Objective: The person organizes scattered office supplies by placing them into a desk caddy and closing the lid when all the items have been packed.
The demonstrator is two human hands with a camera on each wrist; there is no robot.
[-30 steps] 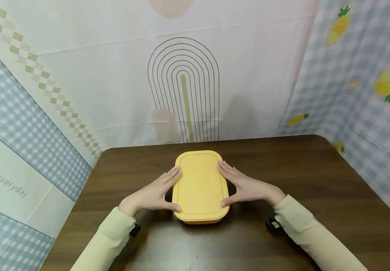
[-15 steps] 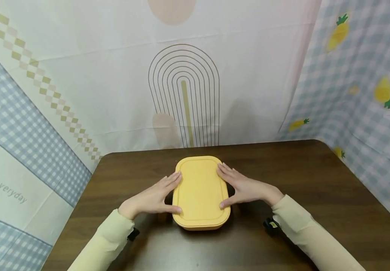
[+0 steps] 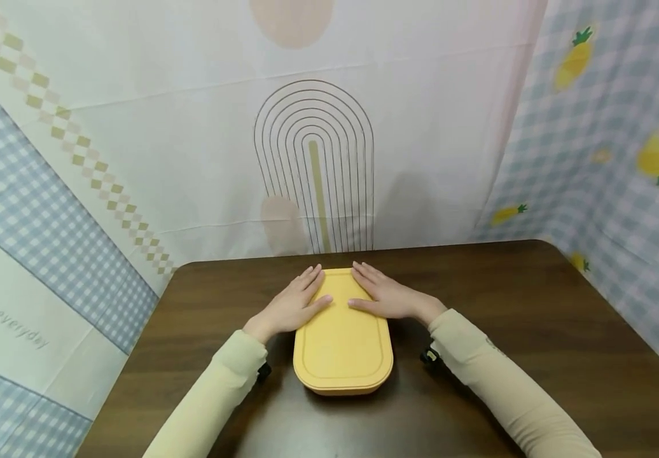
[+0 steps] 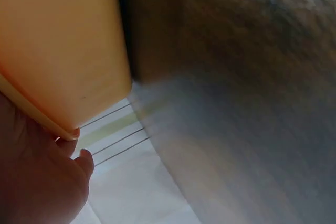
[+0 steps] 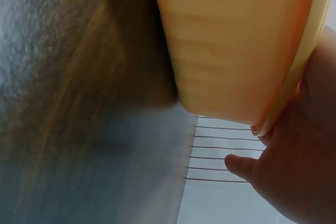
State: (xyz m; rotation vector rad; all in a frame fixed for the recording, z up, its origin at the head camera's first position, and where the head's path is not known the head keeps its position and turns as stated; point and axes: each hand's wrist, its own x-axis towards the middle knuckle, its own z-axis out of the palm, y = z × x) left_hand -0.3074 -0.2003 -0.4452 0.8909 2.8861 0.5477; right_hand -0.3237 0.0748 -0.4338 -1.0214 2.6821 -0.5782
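A yellow lidded food box lies lengthwise on the brown wooden table, its lid seated on top. My left hand rests on the far left corner of the lid, thumb on the top face and straight fingers along the rim. Mirroring it, my right hand rests on the far right corner, thumb also on top. In the left wrist view, the box's side wall rises beside the fingers of the left hand. Fingertips of the right hand reach the lid's rim in the right wrist view. The box's contents are hidden.
The table ends at a back edge close behind the box. A pale patterned cloth hangs behind it, with checked cloth on the right side. Dark wrist devices sit under both cuffs.
Both hands have slid away from me, from the long sides of the lid to its far corners, and come closer together. The box appears to stay in place; the view has shifted slightly.
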